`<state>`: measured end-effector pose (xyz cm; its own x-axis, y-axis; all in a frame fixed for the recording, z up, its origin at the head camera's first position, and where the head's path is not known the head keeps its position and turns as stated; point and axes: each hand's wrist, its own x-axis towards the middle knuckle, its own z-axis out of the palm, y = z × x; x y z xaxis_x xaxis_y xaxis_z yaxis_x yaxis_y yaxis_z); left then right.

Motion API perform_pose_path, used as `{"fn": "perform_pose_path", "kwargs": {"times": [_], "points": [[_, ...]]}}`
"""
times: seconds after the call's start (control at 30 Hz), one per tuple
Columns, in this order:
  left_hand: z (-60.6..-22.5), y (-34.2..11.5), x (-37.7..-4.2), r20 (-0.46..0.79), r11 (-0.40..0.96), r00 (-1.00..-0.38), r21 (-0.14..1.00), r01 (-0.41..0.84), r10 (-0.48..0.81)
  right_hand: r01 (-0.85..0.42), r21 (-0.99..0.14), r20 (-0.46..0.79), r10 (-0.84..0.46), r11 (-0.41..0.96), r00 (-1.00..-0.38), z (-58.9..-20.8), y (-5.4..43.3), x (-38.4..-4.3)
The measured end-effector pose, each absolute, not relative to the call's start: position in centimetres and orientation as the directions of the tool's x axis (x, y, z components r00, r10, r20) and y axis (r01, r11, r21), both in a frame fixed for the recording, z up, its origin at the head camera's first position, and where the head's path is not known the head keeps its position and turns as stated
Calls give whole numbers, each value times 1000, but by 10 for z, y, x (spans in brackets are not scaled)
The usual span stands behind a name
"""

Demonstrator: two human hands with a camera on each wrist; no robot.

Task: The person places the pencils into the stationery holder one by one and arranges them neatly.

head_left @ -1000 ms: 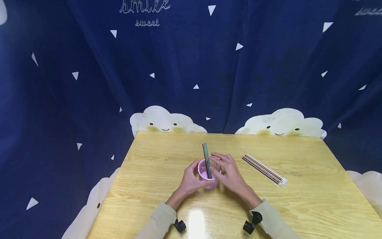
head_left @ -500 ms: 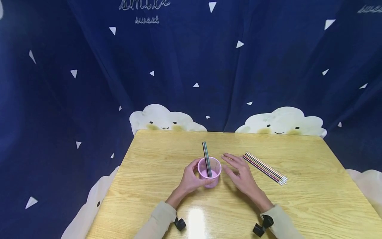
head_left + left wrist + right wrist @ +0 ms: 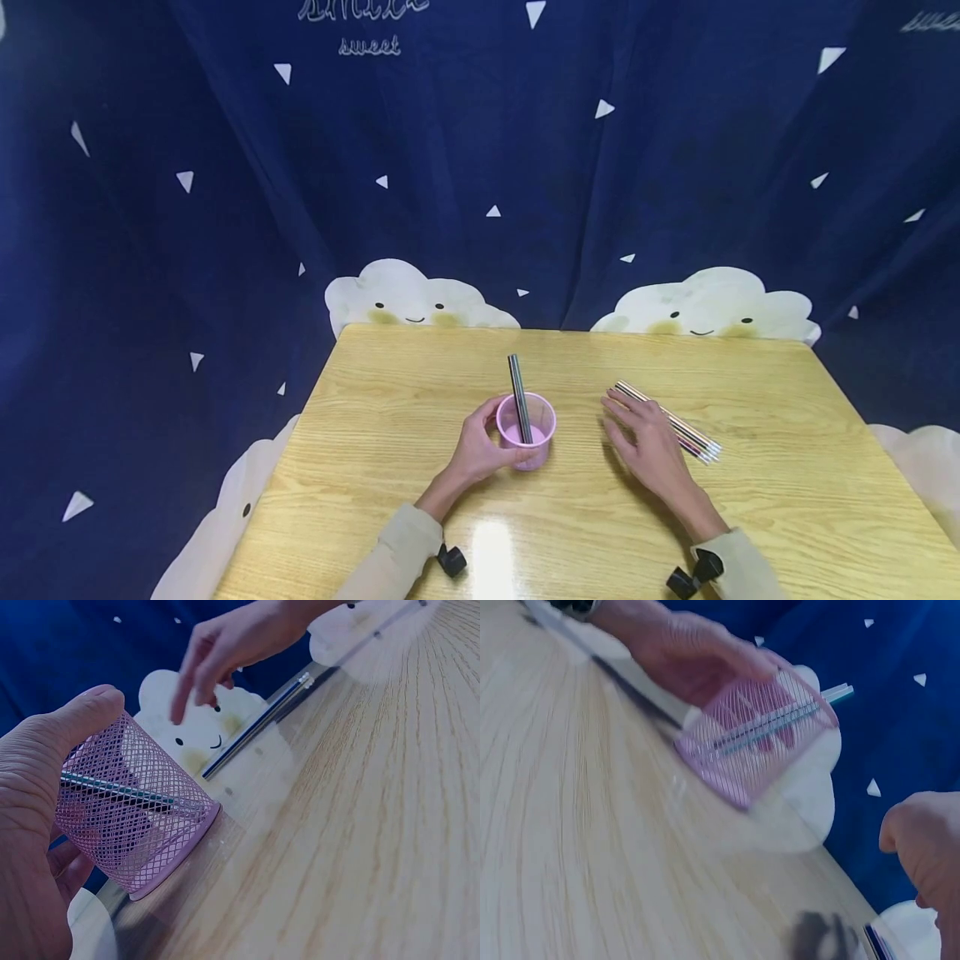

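Note:
My left hand (image 3: 480, 446) grips a pink mesh pencil cup (image 3: 529, 457) standing on the table, thumb across its near side and fingers round the far left. Inside lean a few dark and teal pencils (image 3: 519, 392), their ends well above the rim; the left wrist view shows them through the mesh (image 3: 165, 780). To the right, my right hand (image 3: 648, 442) hovers with loosely bent fingers and holds nothing. It partly covers a bunch of pencils (image 3: 693, 437) lying side by side on the table. In the right wrist view those pencils (image 3: 877, 941) appear at the bottom edge.
The wooden table (image 3: 420, 375) reaches back to a dark blue curtain (image 3: 450, 150) printed with white triangles and smiling clouds (image 3: 705, 304). Black wrist cameras (image 3: 452, 561) sit at both sleeves. A bright light reflection lies on the table's front part.
My right hand has let go of the pencils in the cup and moved right, over the bunch on the table. The left hand keeps its grip on the cup.

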<state>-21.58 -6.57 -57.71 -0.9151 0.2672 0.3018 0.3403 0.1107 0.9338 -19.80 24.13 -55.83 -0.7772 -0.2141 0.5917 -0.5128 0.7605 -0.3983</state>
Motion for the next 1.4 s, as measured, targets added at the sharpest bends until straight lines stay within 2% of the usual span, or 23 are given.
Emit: {"fn": "perform_pose_path", "kwargs": {"times": [0.2, 0.53, 0.93, 1.2, 1.4], "points": [[-577, -66, -216, 319, 89, -909, 931, 353, 268, -410, -317, 550, -187, 855, -814, -569, 265, -198], [-578, -66, -215, 338, 71, -900, 927, 370, 276, -363, -260, 480, -206, 895, -852, -579, 278, -195], [-576, -66, -214, 311, 79, -910, 936, 344, 275, -352, -247, 453, -213, 903, -865, -585, 279, -197], [-575, -64, -214, 337, 83, -901, 925, 371, 274, -345, -184, 425, -242, 920, -872, -581, 276, -196], [-574, -64, -214, 321, 84, -908, 931, 354, 269, -356, -183, 403, -260, 916, -877, -581, 275, -195]]}}
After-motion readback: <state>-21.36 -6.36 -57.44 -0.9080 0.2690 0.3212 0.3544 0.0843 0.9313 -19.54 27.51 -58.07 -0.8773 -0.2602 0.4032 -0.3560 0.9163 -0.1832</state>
